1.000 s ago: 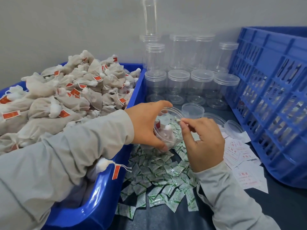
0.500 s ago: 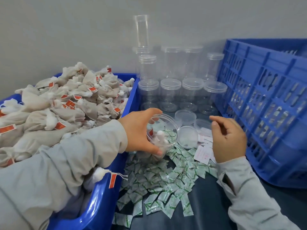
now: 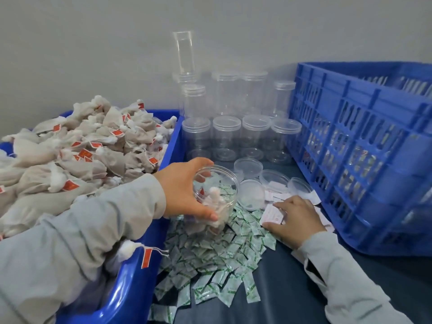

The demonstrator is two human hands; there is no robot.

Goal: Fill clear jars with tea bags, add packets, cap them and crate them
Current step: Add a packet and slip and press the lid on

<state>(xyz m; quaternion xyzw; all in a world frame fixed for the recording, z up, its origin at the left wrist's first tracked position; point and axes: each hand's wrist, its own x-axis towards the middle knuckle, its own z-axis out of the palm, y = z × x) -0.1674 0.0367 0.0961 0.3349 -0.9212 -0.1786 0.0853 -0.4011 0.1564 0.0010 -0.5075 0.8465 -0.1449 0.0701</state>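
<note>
**Jar held over the packets, slip under the other hand**

Lower middle of the frame: a spread of small green-and-white packets (image 3: 210,265) on the dark table (image 3: 292,288). Lower left: a blue bin (image 3: 131,286), one tea bag with a red tag (image 3: 146,258) hanging over its rim, a grey sleeve (image 3: 77,244) across it.

Centre: left hand (image 3: 184,190) curled round an open clear jar (image 3: 216,197), thumb low on the near side, fingers over the far rim; jar tilted, mouth toward the camera, tea bags visible inside, held just above the packet pile. Just right of centre: right hand (image 3: 295,220) palm down on the table, fingers bent, fingertips on a white paper slip with red print (image 3: 272,215); whether pinching or merely pressing the slip cannot be told. More such slips (image 3: 279,190) beyond that hand.

Behind the jar: loose clear lids (image 3: 251,195) lying flat on the table, just beside the slips. Left half of the frame: heaped tea bags (image 3: 88,150) filling the bin. Right side: a large blue crate (image 3: 364,146).

Upper centre, against the grey wall (image 3: 93,43): rows of capped empty jars (image 3: 226,134), some stacked, one tall open tube (image 3: 184,52) on top.
</note>
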